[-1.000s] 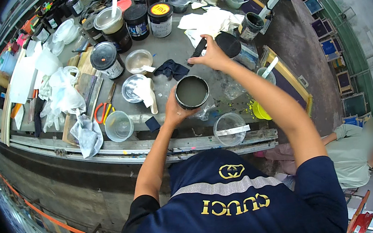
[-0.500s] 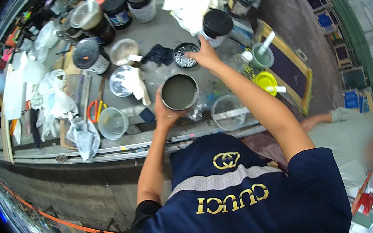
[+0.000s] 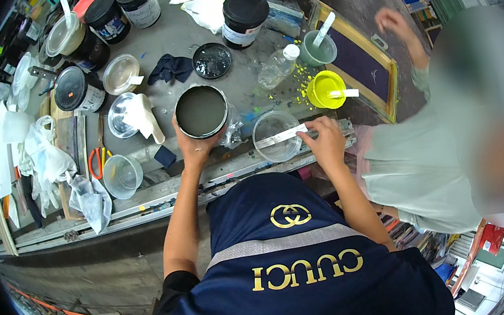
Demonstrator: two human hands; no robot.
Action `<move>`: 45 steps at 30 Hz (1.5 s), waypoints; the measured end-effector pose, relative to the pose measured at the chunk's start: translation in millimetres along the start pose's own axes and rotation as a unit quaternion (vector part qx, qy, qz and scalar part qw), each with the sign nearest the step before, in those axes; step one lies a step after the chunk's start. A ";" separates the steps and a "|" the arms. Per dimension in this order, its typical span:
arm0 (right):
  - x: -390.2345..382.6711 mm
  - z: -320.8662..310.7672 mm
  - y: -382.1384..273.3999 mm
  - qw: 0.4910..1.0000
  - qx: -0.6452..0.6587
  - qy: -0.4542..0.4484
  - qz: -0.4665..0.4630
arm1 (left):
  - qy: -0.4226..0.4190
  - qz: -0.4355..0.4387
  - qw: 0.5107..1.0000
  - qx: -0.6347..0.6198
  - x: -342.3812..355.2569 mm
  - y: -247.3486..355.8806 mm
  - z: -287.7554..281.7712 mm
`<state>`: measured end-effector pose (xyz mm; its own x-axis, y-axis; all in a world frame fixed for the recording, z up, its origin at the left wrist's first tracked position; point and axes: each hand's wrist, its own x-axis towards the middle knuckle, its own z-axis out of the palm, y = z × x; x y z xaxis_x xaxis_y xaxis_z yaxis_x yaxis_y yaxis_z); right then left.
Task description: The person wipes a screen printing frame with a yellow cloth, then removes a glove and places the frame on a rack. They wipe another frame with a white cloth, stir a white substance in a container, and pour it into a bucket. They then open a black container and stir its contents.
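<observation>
My left hand (image 3: 196, 141) is wrapped round an open jar (image 3: 200, 112) of dark grey, thick-looking contents. My right hand (image 3: 323, 141) pinches a flat white stick (image 3: 287, 134) that lies across a clear plastic tub (image 3: 273, 153) at the near edge. A black lid (image 3: 211, 61), wet on its upper face, lies behind the jar, with a dark cloth (image 3: 167, 69) beside it. Crumpled clear plastic (image 3: 231, 128) sits just right of the jar. A clear bottle (image 3: 276, 69) stands between the lid and a yellow tub (image 3: 321, 91) with a white stick.
Jars (image 3: 106, 18), plastic bags (image 3: 50, 151), orange-handled scissors (image 3: 95, 163) and clear tubs (image 3: 122, 176) crowd the table (image 3: 150, 44). At the right, a framed screen (image 3: 361, 59) leans beside a person in pale green (image 3: 411, 169), one hand (image 3: 394, 21) raised.
My right hand has left the black lid on the table and moved down to the stick on the clear tub. The view has shifted, and the other person has come closer, raising a hand.
</observation>
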<state>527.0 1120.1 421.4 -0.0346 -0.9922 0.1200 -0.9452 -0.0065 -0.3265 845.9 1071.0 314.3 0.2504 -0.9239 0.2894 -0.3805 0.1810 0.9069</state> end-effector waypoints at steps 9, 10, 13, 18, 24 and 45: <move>-14.9 -27.0 -4.4 0.984 0.157 0.028 -0.079 | -0.002 0.009 1.000 -0.024 -1.1 0.2 0.8; -13.6 -37.2 -6.6 0.982 0.171 0.029 -0.070 | -0.002 0.010 1.000 -0.027 -1.0 4.8 -1.3; 1.2 -77.2 -27.0 0.974 0.217 0.034 -0.056 | -0.002 0.007 0.999 -0.043 -2.7 9.6 -2.2; 59.6 -104.8 -91.3 0.935 0.242 0.067 -0.250 | -0.025 -0.050 0.997 -0.045 1.2 24.7 -9.9; 141.1 -30.7 -161.0 0.851 0.071 -0.023 -0.520 | -0.026 -0.052 0.997 -0.051 4.9 16.4 -11.8; 180.3 -13.4 -191.4 0.841 -0.034 -0.168 -0.512 | 0.005 -0.002 1.000 -0.020 0.9 -4.7 -6.9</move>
<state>697.2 944.2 518.1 0.8929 -0.4493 0.0297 -0.4398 -0.8843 -0.1568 854.0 1071.7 312.3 0.2597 -0.9215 0.2889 -0.3438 0.1913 0.9194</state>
